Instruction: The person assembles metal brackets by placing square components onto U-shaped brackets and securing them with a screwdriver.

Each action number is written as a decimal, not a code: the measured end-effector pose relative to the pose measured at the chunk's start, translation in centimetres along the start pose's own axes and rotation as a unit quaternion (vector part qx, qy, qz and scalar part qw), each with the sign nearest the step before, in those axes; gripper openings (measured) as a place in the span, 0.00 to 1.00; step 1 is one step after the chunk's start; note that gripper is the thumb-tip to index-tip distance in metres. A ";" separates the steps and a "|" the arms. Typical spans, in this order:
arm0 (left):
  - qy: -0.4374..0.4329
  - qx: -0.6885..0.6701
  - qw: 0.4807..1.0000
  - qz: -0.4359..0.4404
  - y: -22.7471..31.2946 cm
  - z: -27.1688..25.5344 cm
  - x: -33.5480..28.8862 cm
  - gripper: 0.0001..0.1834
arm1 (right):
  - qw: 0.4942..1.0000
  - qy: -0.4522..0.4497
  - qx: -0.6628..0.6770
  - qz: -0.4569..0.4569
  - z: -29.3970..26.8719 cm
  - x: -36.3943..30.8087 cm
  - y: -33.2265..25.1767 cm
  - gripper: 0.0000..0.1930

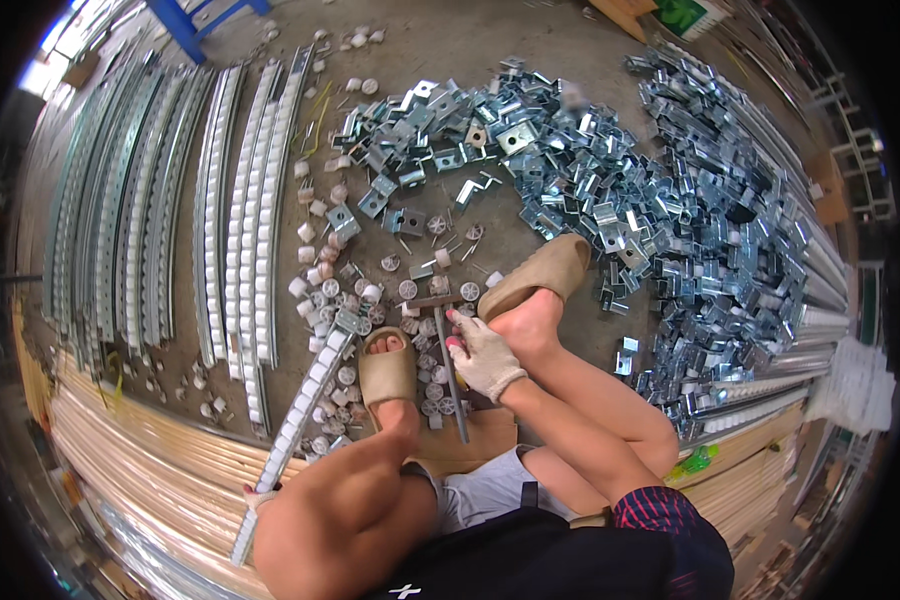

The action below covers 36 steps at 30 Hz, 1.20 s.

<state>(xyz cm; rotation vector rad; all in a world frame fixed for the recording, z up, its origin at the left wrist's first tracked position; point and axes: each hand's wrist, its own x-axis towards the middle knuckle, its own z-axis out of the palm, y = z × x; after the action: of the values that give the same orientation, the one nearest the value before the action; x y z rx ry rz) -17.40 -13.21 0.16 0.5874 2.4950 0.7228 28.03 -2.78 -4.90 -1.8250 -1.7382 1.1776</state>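
A metal rail with a row of white rollers [315, 382] slants from beside my left foot down to the lower left. My left hand [258, 496], gloved and mostly hidden behind my knee, is closed around its lower part. Between my feet is a hammer [450, 385], its head toward the far side and its handle toward me. My right hand [486, 357], in a pale glove with pink fingertips, is right beside the handle. Its thumb and finger are apart, not wrapped around the handle. Loose white roller wheels [332, 290] lie about my sandalled feet.
Bent metal brackets [580, 150] form a big heap from the far middle to the right. Several roller rails [260, 200] lie side by side at left. Wrapped long bundles [150, 430] lie near me at left. A blue stand [185, 30] is at the far left.
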 end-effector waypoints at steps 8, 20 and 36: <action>0.094 -0.231 0.965 0.088 9.5 -13.3 5.8 0.21 | 0.987 0.136 0.085 -0.011 -5.4 3.6 2.6 0.18; -0.139 -0.154 0.945 0.253 22.7 -13.4 4.5 0.18 | 0.956 0.126 -0.258 0.060 -9.2 20.6 3.6 0.31; -0.402 0.441 0.790 0.140 1.3 4.0 1.2 0.38 | 0.946 -0.013 -0.306 -0.107 1.0 24.0 -4.4 0.33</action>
<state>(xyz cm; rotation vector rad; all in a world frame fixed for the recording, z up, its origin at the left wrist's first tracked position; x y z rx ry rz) -15.81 -10.09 -2.45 1.2715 1.7783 -0.6166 21.99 20.40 -9.83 -1.8573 -2.4385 0.6086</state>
